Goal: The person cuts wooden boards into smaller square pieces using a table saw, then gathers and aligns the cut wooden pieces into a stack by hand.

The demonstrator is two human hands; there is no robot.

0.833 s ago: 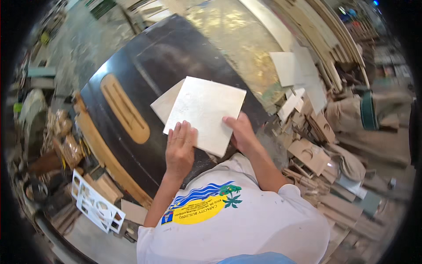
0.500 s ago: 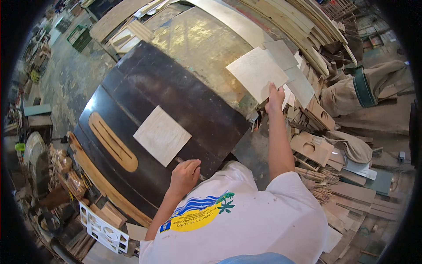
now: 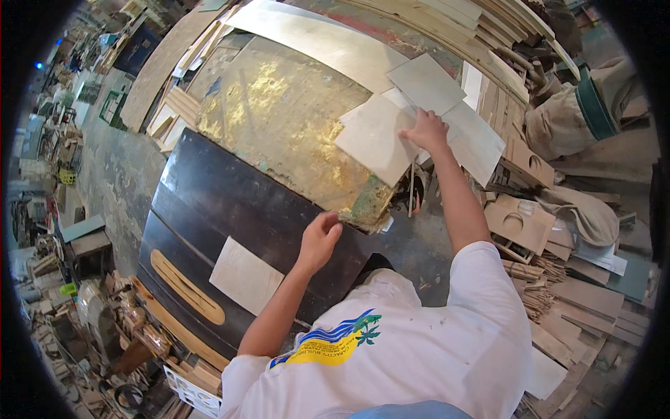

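My right hand (image 3: 427, 131) reaches over a pale square thin board (image 3: 377, 136), thumb and fingers apart, fingertips at the board's right edge. Under and beside that piece lie other pale boards, one behind (image 3: 427, 82) and one to the right (image 3: 477, 143). My left hand (image 3: 321, 241) hovers over the right part of a dark, glossy tabletop (image 3: 230, 202), its fingers curled; whatever they may hold is hidden. Left of my left forearm, a single pale square board (image 3: 246, 274) lies flat on the dark top, one corner near the arm.
A tan slotted oval piece (image 3: 187, 286) lies on the dark top. Beyond stands a worn bench (image 3: 279, 105) with yellowish stains and a long pale sheet (image 3: 314, 38) behind. Stacked planks (image 3: 481, 31) run along the far right. Wood offcuts and a board with a round hole (image 3: 515, 222) crowd the right.
The right hand has loosened its grip on the square board, which now rests lower among the others. My left hand has moved away from the single board, up and right. The view has shifted.
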